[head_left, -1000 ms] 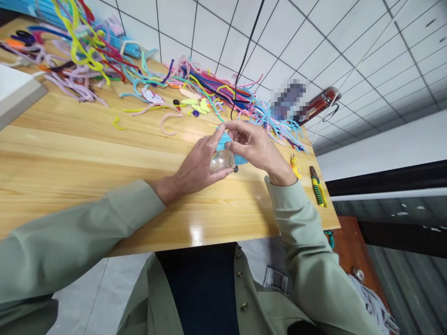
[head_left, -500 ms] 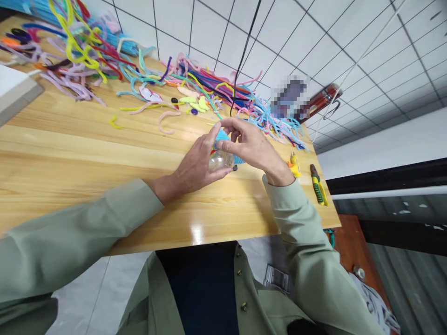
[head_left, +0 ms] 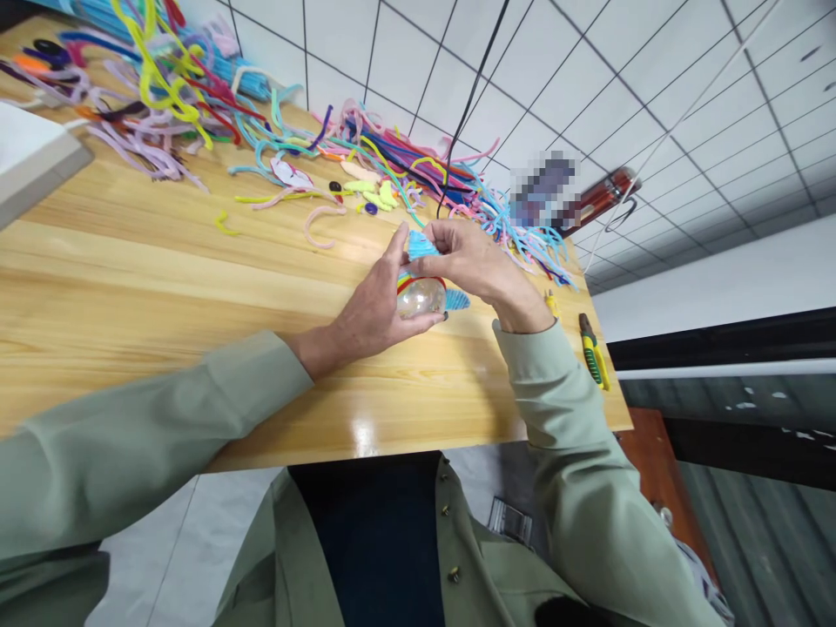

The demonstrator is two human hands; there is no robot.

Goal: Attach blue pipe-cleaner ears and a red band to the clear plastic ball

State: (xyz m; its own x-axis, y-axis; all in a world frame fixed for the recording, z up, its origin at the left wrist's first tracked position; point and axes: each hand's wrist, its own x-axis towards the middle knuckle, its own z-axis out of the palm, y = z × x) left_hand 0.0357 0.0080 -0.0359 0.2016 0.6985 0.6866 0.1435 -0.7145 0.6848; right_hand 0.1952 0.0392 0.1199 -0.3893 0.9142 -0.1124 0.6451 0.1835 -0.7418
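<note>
- Left hand (head_left: 372,312) curves wide, clamped round the clear ball (head_left: 420,300)!
- Right hand (head_left: 471,263) pinches in, thumb and fingers on the blue top (head_left: 421,245).
- Ball sits against the left hand, just below the right thumb.

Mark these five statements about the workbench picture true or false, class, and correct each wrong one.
1. The left hand holds a clear piece. True.
2. The pliers lie left of both hands. False: they lie to the right, near the table's edge.
3. The right hand rests flat on bare wood. False: it is raised, with its fingers at the blue part above the clear piece.
4. Pipe cleaners in many colours lie along the wall side. True.
5. Both sleeves are bright red. False: they are grey-green.
</note>
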